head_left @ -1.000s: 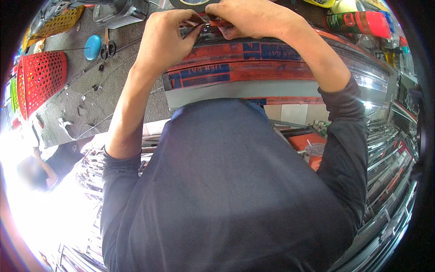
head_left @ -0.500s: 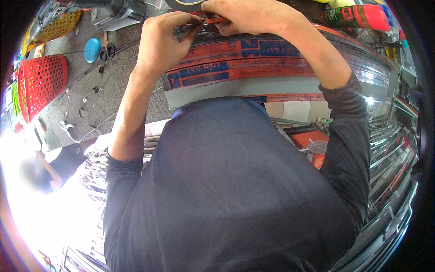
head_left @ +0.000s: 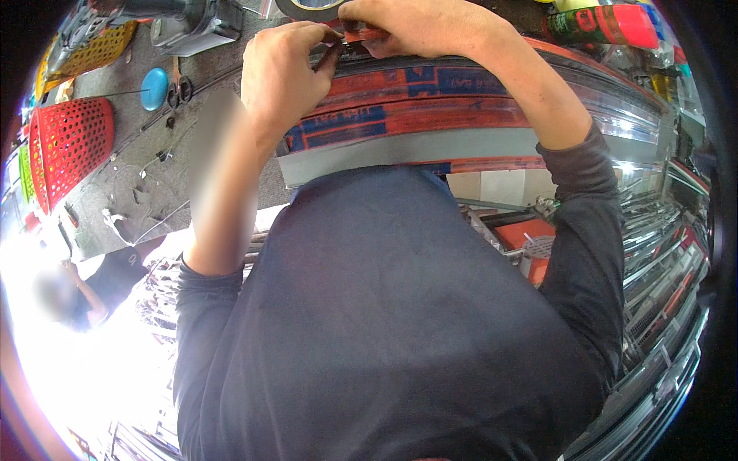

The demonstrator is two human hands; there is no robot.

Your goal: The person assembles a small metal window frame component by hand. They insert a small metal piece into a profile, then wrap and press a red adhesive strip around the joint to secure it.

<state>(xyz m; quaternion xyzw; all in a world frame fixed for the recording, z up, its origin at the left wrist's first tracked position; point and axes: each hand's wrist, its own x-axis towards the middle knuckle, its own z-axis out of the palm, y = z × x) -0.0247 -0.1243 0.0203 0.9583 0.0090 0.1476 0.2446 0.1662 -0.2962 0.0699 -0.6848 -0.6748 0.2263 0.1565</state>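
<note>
Both my hands meet at the top of the view, over the far side of a stack of long metal profiles (head_left: 453,111) covered in red and blue film. My left hand (head_left: 286,73) is closed in a pinch, thumb and index finger together; whatever lies between the tips is too small and dark to name. Opposite it, my right hand (head_left: 419,29) curls its fingers around a small red piece (head_left: 366,34), mostly hidden by the fingers. The two sets of fingertips almost touch. Just beyond them lies a roll of dark tape (head_left: 306,12), cut off by the upper edge.
On the grey worktop (head_left: 146,200) at left lie scissors (head_left: 180,86), a blue disc (head_left: 154,88), scraps and a red perforated basket (head_left: 73,146). A grey machine (head_left: 196,31) stands behind. A red-capped can (head_left: 607,25) lies far right. Another person (head_left: 108,284) is at the left.
My left hand has shifted slightly right and its wrist has turned a little. The right hand stays almost in place, and the fingertips remain together at the same spot.
</note>
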